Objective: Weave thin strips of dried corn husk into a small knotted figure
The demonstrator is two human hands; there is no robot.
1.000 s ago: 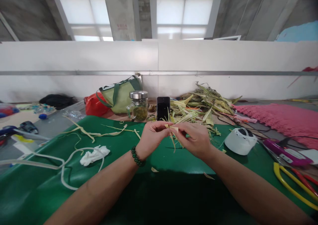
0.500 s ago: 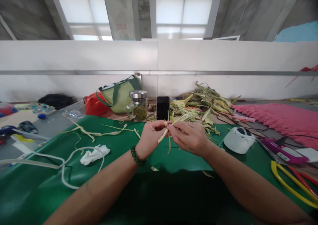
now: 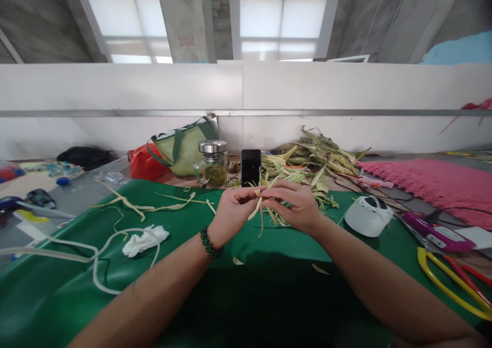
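My left hand [image 3: 230, 212] and my right hand [image 3: 294, 207] meet above the green mat [image 3: 184, 245], both pinched on thin pale leaf strips [image 3: 259, 207] held between the fingertips. Loose ends of the strips hang down below my fingers. A bead bracelet [image 3: 209, 243] circles my left wrist. Behind my hands lies a pile of dried leaves [image 3: 311, 166].
A black phone [image 3: 251, 167] stands upright next to a glass jar [image 3: 213, 163] and a green bag [image 3: 184, 145]. Loose strips [image 3: 126, 202], white tubing [image 3: 96, 258] and a crumpled tissue [image 3: 144, 240] lie left. A white device [image 3: 368, 216], purple tool [image 3: 438, 232] and yellow-handled tool [image 3: 449, 284] sit right, by a pink knitted cloth [image 3: 430, 181].
My right hand has slid left and up toward my left hand, its fingers now over the strips. The hanging strip ends have shifted left with it.
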